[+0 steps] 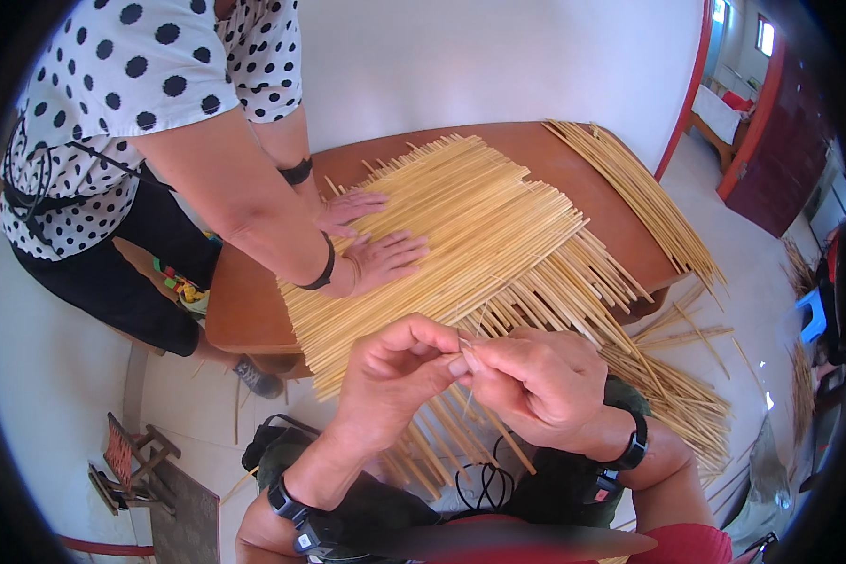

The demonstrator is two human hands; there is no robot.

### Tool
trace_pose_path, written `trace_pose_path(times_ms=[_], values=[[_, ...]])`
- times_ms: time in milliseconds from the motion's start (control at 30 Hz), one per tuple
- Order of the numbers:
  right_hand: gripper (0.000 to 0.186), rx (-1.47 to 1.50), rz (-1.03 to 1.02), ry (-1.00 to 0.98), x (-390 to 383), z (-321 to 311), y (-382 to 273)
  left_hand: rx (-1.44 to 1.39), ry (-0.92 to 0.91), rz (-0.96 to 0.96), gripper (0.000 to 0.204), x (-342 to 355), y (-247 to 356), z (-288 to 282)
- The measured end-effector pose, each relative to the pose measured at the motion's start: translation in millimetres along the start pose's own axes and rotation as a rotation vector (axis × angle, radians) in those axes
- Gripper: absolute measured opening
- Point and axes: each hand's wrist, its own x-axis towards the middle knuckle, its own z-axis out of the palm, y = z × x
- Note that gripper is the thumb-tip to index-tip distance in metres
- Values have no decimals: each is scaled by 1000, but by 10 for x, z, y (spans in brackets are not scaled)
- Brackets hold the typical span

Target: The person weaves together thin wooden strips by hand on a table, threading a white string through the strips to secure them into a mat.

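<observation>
While fingertips meet, left hand point(395, 368) and right hand point(536, 381) pinch a thin strip point(467, 340).

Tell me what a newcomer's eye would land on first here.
First, the broad mat of pale sticks spread across the brown table at centre. Then the left hand and right hand, pinching one thin stick together below it, while a co-worker's hands press flat on the mat's left edge.

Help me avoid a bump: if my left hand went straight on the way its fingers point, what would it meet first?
Your left hand points right, fingertips already against your right hand, pinching a thin strip between them. It would meet that hand first.
</observation>
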Motion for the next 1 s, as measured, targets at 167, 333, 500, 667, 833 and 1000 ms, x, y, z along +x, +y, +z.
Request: trace_pose_path(times_ms=[167,333,500,667,833,1000], values=[[36,58,3,-7,21,2,-195,-23,63,49,11,-217,85,73],[33,261,82,-77,-86,118,-583,-77,254,89,10,-827,102,236],[29,420,170,-183,-320,218,-1137,-6,454,78,11,-1624,223,475],[27,472,153,-206,-475,332,-1644,49,551,126,12,-2215,312,602],[27,511,186,-203,-521,454,-1966,17,542,218,9,-2585,311,610],[30,454,18,-180,-491,444,-2093,43,526,253,8,-2714,320,621]])
